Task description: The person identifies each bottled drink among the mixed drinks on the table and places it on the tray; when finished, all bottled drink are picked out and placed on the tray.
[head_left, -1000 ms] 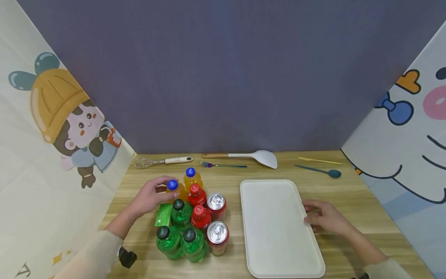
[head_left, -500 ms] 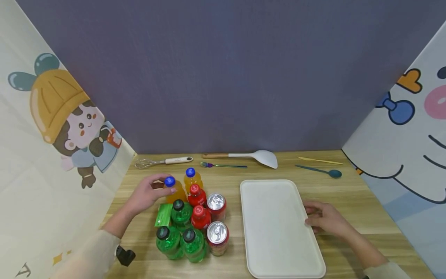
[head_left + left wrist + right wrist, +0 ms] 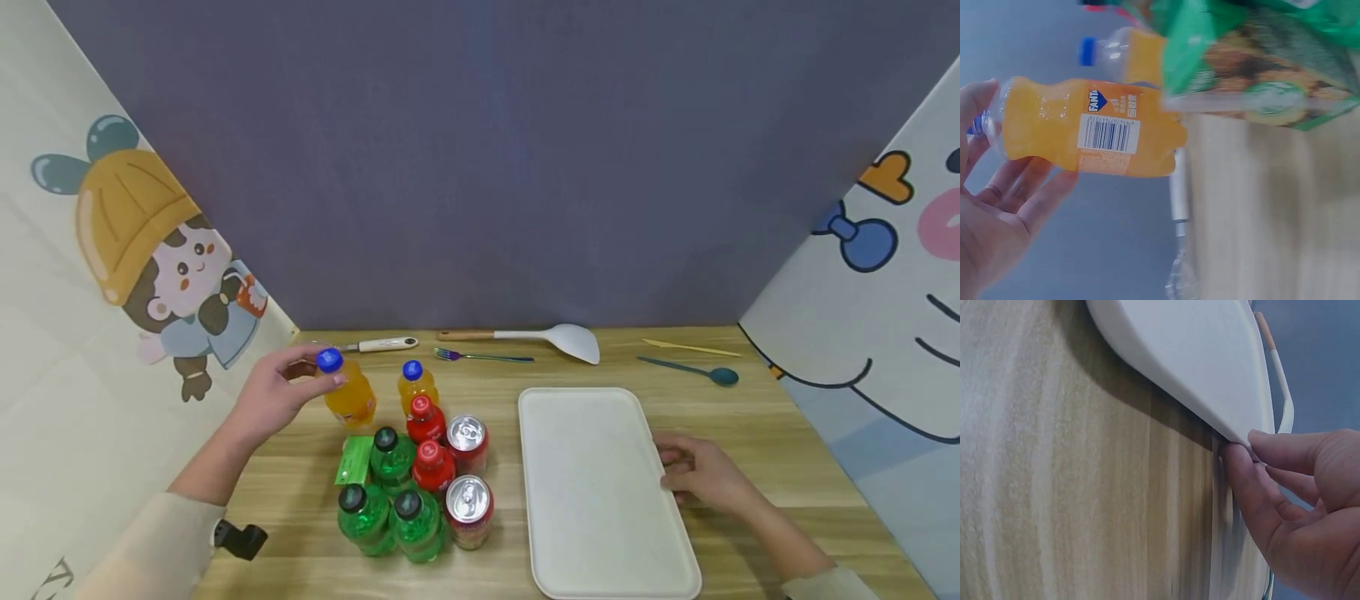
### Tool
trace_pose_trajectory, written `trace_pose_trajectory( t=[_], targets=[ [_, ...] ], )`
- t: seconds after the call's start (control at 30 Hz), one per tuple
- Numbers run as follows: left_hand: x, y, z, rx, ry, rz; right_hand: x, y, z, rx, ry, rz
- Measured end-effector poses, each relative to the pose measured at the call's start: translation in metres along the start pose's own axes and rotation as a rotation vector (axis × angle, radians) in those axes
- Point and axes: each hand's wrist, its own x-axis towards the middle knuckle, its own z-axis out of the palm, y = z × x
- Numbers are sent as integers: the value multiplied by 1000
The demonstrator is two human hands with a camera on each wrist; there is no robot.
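Fanta bottle [image 3: 1088,128] is pinched up top — between left thumb [image 3: 977,100] and fingers [image 3: 1047,200].

1. Whisk [image 3: 387,344] near the worktop's [image 3: 787,450] left back corner.
2. White spatula [image 3: 521,335] along the back edge.
3. Iridescent fork [image 3: 483,357] just before it.
4. Yellow knife [image 3: 692,347], teal spoon [image 3: 724,377] near the right back corner.
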Motion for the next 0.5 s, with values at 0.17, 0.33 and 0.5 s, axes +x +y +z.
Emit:
trace_pose_trajectory(
  t=[0.17,0.33,0.5],
  targets=[
    [0,22,-18,32,24,-22,0,2,0,9,0,-7],
    [7,44,-25,-26,-7,-35,0,2,0,-3,4,-13],
    [14,66,-28,-21,-21,-5,0,1,1,-33,28,-6]
  ],
)
